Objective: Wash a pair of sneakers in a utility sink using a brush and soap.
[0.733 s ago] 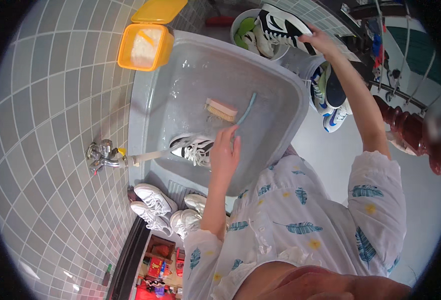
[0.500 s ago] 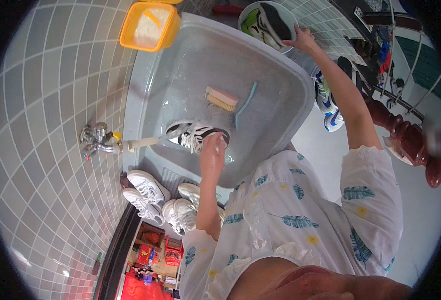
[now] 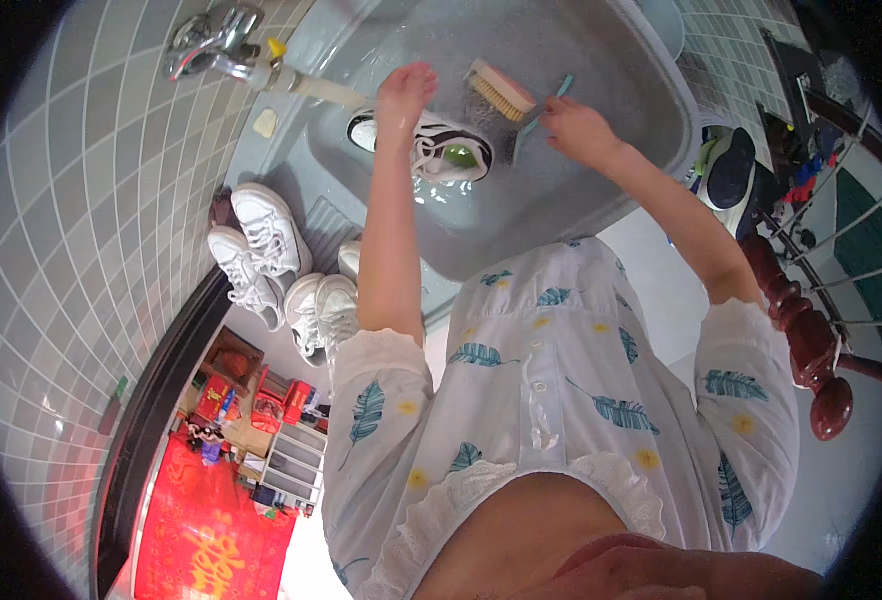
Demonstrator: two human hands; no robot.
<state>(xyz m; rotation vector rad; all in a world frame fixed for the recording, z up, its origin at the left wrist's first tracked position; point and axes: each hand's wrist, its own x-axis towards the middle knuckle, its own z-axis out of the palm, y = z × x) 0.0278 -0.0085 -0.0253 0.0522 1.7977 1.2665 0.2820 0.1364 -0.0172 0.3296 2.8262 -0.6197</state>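
A black-and-white lace-up sneaker lies in the wet grey sink, green showing inside its opening. My left hand hovers over the sneaker's far side, fingers loosely bent with nothing visible in them. At the right, my right hand has its fingertips closed on a thin teal brush handle. A scrub brush with a pinkish back and yellow bristles lies beside that handle. The pale hose on the tap points at the sneaker; part of the shoe is hidden behind my left forearm.
White sneakers stand on the sink's near-left ledge, with another white pair closer to me. A whitish lump sits on the left rim. Dark-soled shoes are beyond the right rim, near a reddish wooden post.
My right hand has left the bucket of shoes and come down to the teal handle. My left hand has let go of the sneaker and lifted. The view has shifted downward.
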